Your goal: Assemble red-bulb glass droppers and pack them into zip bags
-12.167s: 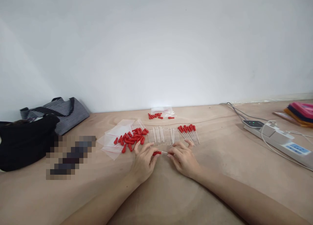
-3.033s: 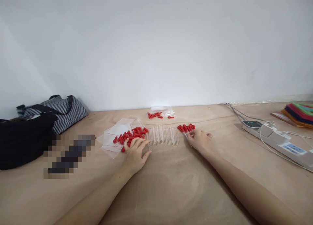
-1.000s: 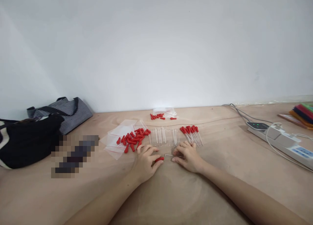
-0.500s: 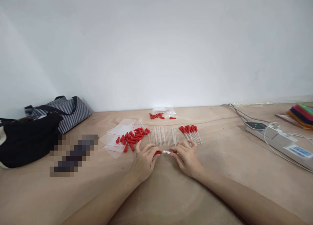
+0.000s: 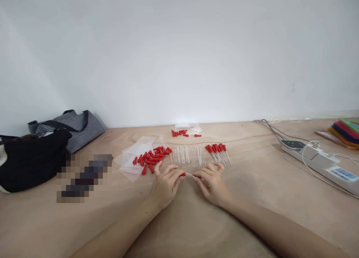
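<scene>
Between finger and thumb, my left hand (image 5: 166,182) pinches a red rubber dropper bulb (image 5: 183,174). My right hand (image 5: 211,181) grips a clear glass dropper tube (image 5: 190,175), whose end meets the bulb's mouth; how deep it sits I cannot tell. Just beyond my hands lies a row of loose glass tubes (image 5: 187,155). To its right are several droppers with red bulbs fitted (image 5: 218,153), side by side. Loose red bulbs (image 5: 153,157) are heaped on clear plastic bags (image 5: 131,172) left of the row.
Farther back, more red bulbs (image 5: 179,132) lie by thin clear pieces and a plastic bag (image 5: 186,126). A power strip (image 5: 322,168) with cables is at right, near coloured sheets (image 5: 346,132). Black (image 5: 33,160) and striped bags (image 5: 84,130) stand left, near a blurred patch (image 5: 86,175).
The gap between the red bulb and the glass tube has closed; they now touch. My right hand has shifted slightly left, and my left hand has barely moved.
</scene>
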`<action>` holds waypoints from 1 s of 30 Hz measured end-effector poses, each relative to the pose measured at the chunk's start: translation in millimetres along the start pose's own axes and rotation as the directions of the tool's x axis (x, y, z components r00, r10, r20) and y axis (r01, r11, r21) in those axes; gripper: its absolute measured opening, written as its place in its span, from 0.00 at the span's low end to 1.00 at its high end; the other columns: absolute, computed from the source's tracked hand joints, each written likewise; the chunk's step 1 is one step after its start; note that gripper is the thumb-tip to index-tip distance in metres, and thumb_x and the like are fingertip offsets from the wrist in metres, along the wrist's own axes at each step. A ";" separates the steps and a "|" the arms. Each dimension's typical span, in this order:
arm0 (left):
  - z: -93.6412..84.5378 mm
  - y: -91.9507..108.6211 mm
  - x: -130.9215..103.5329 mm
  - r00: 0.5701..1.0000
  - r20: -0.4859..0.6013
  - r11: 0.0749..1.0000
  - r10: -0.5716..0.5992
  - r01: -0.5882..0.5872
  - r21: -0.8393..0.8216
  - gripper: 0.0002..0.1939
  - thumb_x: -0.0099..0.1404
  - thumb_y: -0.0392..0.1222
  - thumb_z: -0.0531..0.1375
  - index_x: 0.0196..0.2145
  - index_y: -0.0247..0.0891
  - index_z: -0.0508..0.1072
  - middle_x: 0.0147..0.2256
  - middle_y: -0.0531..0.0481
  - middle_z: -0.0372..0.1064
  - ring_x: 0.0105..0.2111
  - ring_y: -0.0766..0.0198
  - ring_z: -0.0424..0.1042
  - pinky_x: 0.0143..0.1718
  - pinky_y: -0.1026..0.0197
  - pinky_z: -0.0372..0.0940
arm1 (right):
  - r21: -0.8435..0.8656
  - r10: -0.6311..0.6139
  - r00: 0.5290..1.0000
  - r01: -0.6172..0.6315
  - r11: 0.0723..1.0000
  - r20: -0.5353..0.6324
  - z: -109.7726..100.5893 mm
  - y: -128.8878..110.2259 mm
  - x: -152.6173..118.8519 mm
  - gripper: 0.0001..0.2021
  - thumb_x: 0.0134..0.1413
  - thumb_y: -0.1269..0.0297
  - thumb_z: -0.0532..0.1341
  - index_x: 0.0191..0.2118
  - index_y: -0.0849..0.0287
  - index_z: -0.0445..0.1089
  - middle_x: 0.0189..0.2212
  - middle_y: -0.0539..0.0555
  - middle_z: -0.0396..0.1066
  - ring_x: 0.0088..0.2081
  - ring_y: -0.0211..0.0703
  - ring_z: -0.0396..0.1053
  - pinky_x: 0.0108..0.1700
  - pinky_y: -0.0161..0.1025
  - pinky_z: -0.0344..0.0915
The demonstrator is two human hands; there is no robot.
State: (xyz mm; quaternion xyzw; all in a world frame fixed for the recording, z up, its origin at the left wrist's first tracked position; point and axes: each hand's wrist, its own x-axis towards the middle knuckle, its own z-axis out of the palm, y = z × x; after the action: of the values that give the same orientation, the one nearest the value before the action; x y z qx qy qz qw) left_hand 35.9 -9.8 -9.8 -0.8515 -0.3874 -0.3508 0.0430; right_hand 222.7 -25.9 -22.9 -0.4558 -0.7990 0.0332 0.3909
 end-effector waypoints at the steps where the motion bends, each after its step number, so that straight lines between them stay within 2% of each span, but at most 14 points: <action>1: 0.1 0.3 0.0 1.000 -0.014 1.000 0.002 -0.002 -0.002 0.07 0.63 0.37 0.51 0.33 0.42 0.69 0.28 0.55 0.74 0.38 0.60 0.69 0.51 0.46 0.35 | 0.017 -0.006 1.000 0.007 1.000 -0.003 0.5 -1.0 -0.2 0.10 0.56 0.66 0.51 0.33 0.54 0.69 0.24 0.48 0.69 0.34 0.38 0.62 0.48 0.46 0.39; 7: -0.9 3.6 0.2 0.995 -0.100 0.999 0.026 -0.029 -0.034 0.08 0.63 0.38 0.51 0.29 0.41 0.68 0.25 0.57 0.72 0.33 0.64 0.70 0.51 0.49 0.37 | 0.077 -0.074 0.997 0.075 0.994 -0.009 2.7 -3.2 -1.8 0.07 0.53 0.68 0.52 0.32 0.56 0.68 0.22 0.47 0.66 0.32 0.38 0.60 0.46 0.45 0.41; 12: -2.1 5.3 -0.8 0.999 -0.037 0.997 0.024 -0.027 -0.074 0.08 0.62 0.38 0.51 0.28 0.41 0.69 0.24 0.58 0.72 0.31 0.65 0.69 0.52 0.49 0.36 | 0.030 -0.212 0.976 0.214 0.976 -0.051 3.3 5.2 -1.4 0.07 0.54 0.67 0.53 0.34 0.55 0.68 0.22 0.47 0.66 0.32 0.38 0.59 0.44 0.44 0.43; 18: -0.2 3.4 -3.6 0.999 0.021 0.991 0.030 -0.027 -0.128 0.08 0.62 0.38 0.51 0.28 0.42 0.69 0.24 0.57 0.71 0.32 0.65 0.68 0.52 0.48 0.34 | -0.155 -0.431 0.899 0.416 0.896 -0.076 0.8 12.9 1.8 0.11 0.52 0.74 0.50 0.35 0.58 0.68 0.21 0.48 0.66 0.32 0.38 0.59 0.44 0.45 0.41; 23: 1.3 1.3 -5.0 0.998 0.051 0.983 0.041 -0.031 -0.178 0.10 0.63 0.37 0.50 0.29 0.42 0.69 0.25 0.57 0.71 0.33 0.65 0.68 0.52 0.49 0.36 | -0.271 -0.549 0.829 0.508 0.818 -0.103 -0.2 13.0 1.1 0.11 0.52 0.76 0.50 0.36 0.59 0.67 0.21 0.46 0.66 0.30 0.35 0.59 0.46 0.45 0.39; 25: 1.2 2.0 -4.8 0.998 0.028 0.983 0.055 -0.050 -0.179 0.09 0.63 0.37 0.50 0.29 0.42 0.69 0.24 0.57 0.70 0.32 0.65 0.68 0.52 0.49 0.36 | -0.275 -0.546 0.832 0.506 0.818 -0.093 -1.4 11.2 1.0 0.11 0.52 0.77 0.50 0.36 0.60 0.67 0.20 0.46 0.66 0.30 0.34 0.58 0.45 0.44 0.40; 30: -2.2 8.2 -2.7 0.996 -0.006 0.986 0.091 -0.090 -0.139 0.07 0.61 0.37 0.52 0.29 0.41 0.69 0.23 0.58 0.71 0.32 0.65 0.68 0.52 0.48 0.34 | -0.213 -0.445 0.895 0.428 0.878 -0.033 -3.6 5.7 3.4 0.12 0.49 0.77 0.49 0.32 0.60 0.67 0.19 0.48 0.64 0.29 0.36 0.55 0.41 0.43 0.41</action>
State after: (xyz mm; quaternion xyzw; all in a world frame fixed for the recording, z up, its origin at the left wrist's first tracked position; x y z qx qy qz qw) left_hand 39.1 -17.9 -8.2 -0.8692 -0.3229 -0.3745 -0.0008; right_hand 228.1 -21.1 -20.7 -0.3020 -0.8638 -0.1549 0.3724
